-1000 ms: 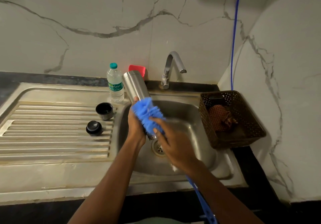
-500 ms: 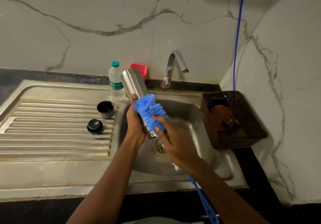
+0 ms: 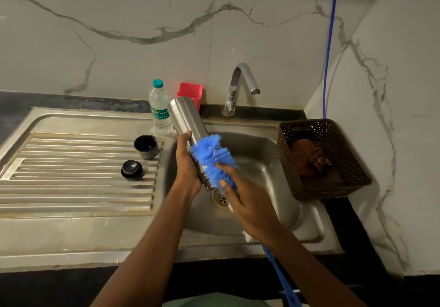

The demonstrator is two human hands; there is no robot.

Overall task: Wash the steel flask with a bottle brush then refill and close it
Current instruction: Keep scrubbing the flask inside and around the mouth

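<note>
steel sink unit [image 3: 78,233] fills the frame: ribbed drainboard on the left, basin [image 3: 266,163] on the right w/ the drain [image 3: 220,198] at the bottom. marble wall behind & to the right, a blue cord [image 3: 331,44] running down the corner. brown perforated basket [image 3: 352,163] sits on the counter just right of the basin, a crumpled cloth [image 3: 309,156] inside it. curved tap [image 3: 240,85] stands at the back rim, spout over the basin.

steel flask [image 3: 185,118] is held tilted over the basin's left side, closed base up & away toward the wall, mouth end down near the drain. left hand [image 3: 188,166] wraps its lower half, fingers closed round the body. right hand [image 3: 247,202] grips the bottle brush [image 3: 209,156] by its stem; blue bristle head presses against the flask's side, just beside the left hand, & covers much of the lower flask. brush handle trails back under the right wrist toward the person.

behind the flask: clear water bottle [image 3: 160,111] w/ teal cap, touching or just beside it, can't tell which, & a red holder [image 3: 191,91] partly hidden by the flask's base. on the drainboard, near the basin edge: black cup lid [image 3: 145,146] open side up, & the smaller black stopper [image 3: 131,168] a bit in front of it, apart.
</note>
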